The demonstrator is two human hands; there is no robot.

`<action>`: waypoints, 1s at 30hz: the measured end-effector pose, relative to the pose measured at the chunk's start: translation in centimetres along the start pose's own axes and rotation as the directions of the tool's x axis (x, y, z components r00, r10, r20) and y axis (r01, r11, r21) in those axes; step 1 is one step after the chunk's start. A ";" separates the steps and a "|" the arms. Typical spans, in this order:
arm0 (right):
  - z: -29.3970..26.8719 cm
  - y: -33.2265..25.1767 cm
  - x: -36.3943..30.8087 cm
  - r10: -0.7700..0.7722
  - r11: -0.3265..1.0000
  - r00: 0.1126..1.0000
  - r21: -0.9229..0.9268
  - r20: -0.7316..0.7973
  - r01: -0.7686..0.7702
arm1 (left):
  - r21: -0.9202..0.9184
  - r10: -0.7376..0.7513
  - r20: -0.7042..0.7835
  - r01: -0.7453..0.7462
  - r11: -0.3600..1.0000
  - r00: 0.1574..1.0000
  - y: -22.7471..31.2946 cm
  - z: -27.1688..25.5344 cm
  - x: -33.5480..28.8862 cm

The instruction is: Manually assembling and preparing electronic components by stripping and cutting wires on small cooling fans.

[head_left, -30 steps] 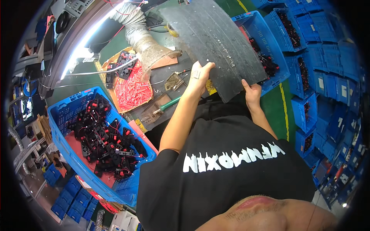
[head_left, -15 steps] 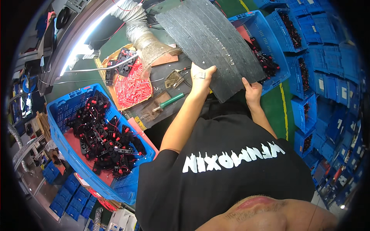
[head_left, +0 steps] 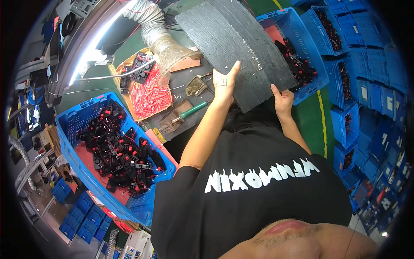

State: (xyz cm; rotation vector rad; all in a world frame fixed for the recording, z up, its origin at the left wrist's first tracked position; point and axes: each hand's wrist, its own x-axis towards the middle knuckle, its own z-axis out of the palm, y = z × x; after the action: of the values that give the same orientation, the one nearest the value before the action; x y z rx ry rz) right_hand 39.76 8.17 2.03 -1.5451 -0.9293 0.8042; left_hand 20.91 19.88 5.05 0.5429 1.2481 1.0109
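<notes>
A dark grey, finely ribbed board [head_left: 233, 47] is held up in front of me, tilted, with small pale bits stuck along it. My left hand [head_left: 224, 82] grips its near left edge, thumb on the face and fingers hidden behind. My right hand [head_left: 283, 101] grips its near right corner, thumb on top. Left of the board, on the dark work surface [head_left: 183, 77], lie a green-handled soldering iron [head_left: 193, 111] and a small soiled metal holder [head_left: 196, 86]. Farther left, a cardboard tray [head_left: 142, 117] holds many thin red pieces [head_left: 151, 97] and a few black fans [head_left: 143, 69].
Blue crates of black fans with red wires stand at my left [head_left: 108, 203] and behind the board's right side [head_left: 302, 32]. A flexible exhaust duct [head_left: 151, 28] with a hood hangs over the bench. Stacked blue bins [head_left: 371, 95] line the right. A bright lamp [head_left: 92, 47] is at upper left.
Both hands keep their hold on the board, which has barely shifted. My left thumb has risen to point more upward. The view has moved slightly.
</notes>
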 end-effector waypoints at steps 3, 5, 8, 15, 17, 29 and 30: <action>0.1 0.3 -0.1 0.036 0.999 0.999 0.014 0.024 -0.036 | -0.054 -0.031 0.045 0.034 0.998 0.998 1.5 0.0 -0.6; 0.1 0.4 -0.2 0.058 0.998 0.998 0.028 0.031 -0.059 | -0.105 -0.093 0.069 0.100 0.989 0.993 2.4 -0.2 -1.1; -0.1 0.3 -0.1 0.112 0.991 0.992 0.062 0.050 -0.115 | 0.108 0.149 0.189 -0.171 0.979 0.971 0.9 -0.5 -0.9; 0.2 -1.4 -0.2 0.140 0.983 0.986 0.105 0.088 -0.149 | -0.055 -0.047 0.108 0.053 0.997 0.993 -0.5 -1.0 0.5; 0.1 -1.5 -0.2 0.143 0.982 0.986 0.111 0.082 -0.152 | -0.078 0.027 0.086 -0.020 0.997 0.996 -0.4 -0.9 0.3; -2.0 1.3 0.3 0.278 0.939 0.959 0.197 0.054 -0.283 | 0.011 -0.068 0.367 0.069 0.998 0.928 1.8 0.7 -3.5; -2.8 1.9 0.4 0.285 0.943 0.958 0.167 0.037 -0.287 | -0.017 -0.090 0.353 0.102 0.995 0.931 1.7 0.9 -3.8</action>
State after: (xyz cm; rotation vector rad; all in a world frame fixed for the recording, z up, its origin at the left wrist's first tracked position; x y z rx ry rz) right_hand 42.65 7.05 0.57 -1.5443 -0.6319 1.0725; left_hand 21.26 17.58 8.68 0.5999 0.9260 0.8092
